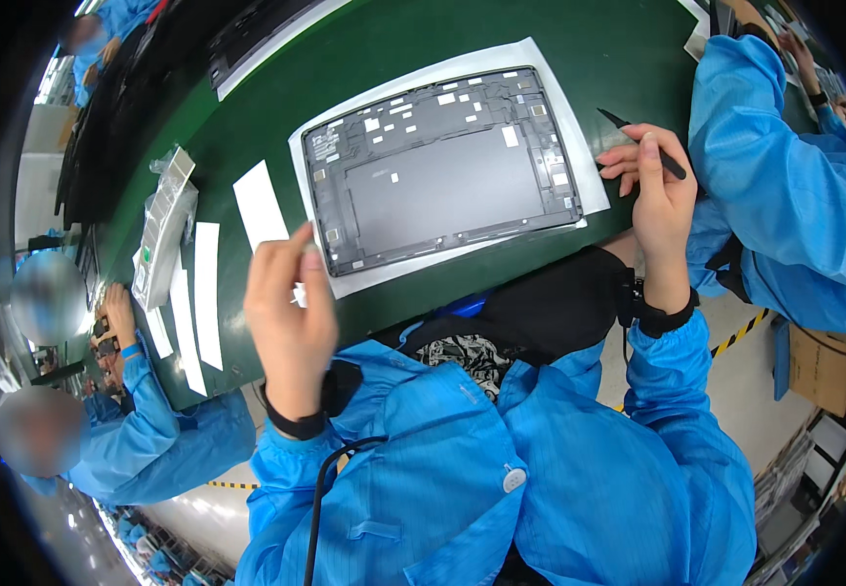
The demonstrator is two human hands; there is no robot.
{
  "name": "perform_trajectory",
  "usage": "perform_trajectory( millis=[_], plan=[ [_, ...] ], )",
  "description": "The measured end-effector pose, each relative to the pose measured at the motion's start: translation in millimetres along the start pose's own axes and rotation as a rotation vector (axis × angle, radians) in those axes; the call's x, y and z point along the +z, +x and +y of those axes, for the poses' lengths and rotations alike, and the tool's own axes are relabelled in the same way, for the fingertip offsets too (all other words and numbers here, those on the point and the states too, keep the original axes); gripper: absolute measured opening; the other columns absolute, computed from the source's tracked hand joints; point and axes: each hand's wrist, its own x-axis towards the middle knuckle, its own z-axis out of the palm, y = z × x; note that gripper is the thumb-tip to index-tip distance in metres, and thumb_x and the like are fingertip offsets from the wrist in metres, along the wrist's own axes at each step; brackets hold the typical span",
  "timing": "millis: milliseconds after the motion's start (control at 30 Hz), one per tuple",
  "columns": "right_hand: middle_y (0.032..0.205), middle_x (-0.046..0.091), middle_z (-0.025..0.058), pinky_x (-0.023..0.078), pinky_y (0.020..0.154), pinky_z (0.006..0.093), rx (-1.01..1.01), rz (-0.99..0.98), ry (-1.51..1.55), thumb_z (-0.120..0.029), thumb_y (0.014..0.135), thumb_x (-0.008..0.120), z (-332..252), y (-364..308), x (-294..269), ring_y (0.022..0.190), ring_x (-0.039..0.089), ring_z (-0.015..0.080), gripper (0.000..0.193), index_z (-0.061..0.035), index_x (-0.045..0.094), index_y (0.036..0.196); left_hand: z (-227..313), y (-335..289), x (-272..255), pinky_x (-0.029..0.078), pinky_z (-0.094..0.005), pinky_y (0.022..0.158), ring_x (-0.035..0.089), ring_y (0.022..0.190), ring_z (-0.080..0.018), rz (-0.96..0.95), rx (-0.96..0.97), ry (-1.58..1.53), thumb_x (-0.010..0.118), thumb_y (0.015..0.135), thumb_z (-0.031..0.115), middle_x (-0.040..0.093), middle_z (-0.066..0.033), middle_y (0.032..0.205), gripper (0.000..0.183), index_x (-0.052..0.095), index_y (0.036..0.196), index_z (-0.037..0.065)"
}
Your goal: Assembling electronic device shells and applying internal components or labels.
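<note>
A dark grey tablet back cover [442, 186] lies inner side up on a white sheet [591, 181], with several small white pads stuck along its frame. My right hand [659, 186] holds black tweezers [675, 167] just right of the cover, their tip directed up and left, away from my wrist. At the cover's lower left corner is my left hand [291, 317], its fingers curled and thumb near the index finger. A small white piece [299, 295] shows in the gap between them; whether it is gripped cannot be made out.
White paper strips [207, 293] and a white card [260, 203] lie left on the green table [393, 322]. Beyond them sits a plastic-wrapped stack [164, 225] of pale parts. Another dark panel [247, 44] is at the back left. Co-workers' blue sleeves [784, 176] come close on both sides.
</note>
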Motion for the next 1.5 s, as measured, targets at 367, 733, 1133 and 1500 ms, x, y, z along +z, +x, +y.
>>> perform_trajectory(
  millis=[367, 733, 1133, 1500],
  plan=[
    [0.085, 0.069, 0.0098, 0.041, 0.060, 0.0186, -0.085, -0.022, -0.132, -0.020, 0.105, 0.046, 9.8, 0.1, -8.4, 0.070, 0.059, 0.0075, 0.028, 0.0035, 0.061, 0.110, -10.1, -17.8, -17.3, 0.039, -0.0270, 0.073, 0.045, 0.085, -0.0128, -0.226, -0.651, -1.562, 0.054, 0.098, 0.018, 0.048, -0.0014, 0.093, 0.040, 0.052, 0.128, -0.008],
    [0.084, 0.069, 0.0106, 0.041, 0.062, 0.0206, -0.072, -0.017, -0.183, -0.022, 0.105, 0.046, 13.9, 4.4, -7.6, 0.070, 0.057, 0.0086, 0.030, 0.0030, 0.062, 0.109, -24.5, -31.1, -33.1, 0.054, -0.0254, 0.067, 0.071, 0.076, -0.0183, -0.004, -0.635, -1.227, 0.058, 0.098, 0.014, 0.071, -0.0105, 0.091, 0.016, 0.063, 0.106, 0.000],
    [0.083, 0.068, 0.0092, 0.038, 0.059, 0.0181, -0.085, -0.044, -0.239, -0.030, 0.107, 0.039, -11.9, -7.5, 4.7, 0.067, 0.055, 0.0062, 0.042, 0.0044, 0.061, 0.119, -83.6, -89.6, -100.1, 0.051, -0.0321, 0.079, 0.068, 0.100, -0.0253, 0.616, -0.259, 0.447, 0.072, 0.083, 0.001, 0.069, -0.0149, 0.113, 0.045, 0.057, 0.126, 0.000],
    [0.072, 0.065, 0.0035, 0.041, 0.052, 0.0196, 0.250, -0.452, 0.131, -0.029, 0.100, 0.057, -60.8, -72.8, 229.7, 0.061, 0.055, 0.0044, 0.032, 0.0006, 0.069, 0.100, -99.2, -30.3, -25.7, 0.045, -0.0408, 0.100, 0.055, 0.121, -0.0358, -0.024, 0.045, 0.181, 0.067, 0.084, 0.005, 0.057, -0.0186, 0.131, 0.044, 0.059, 0.126, 0.000]
  ],
)
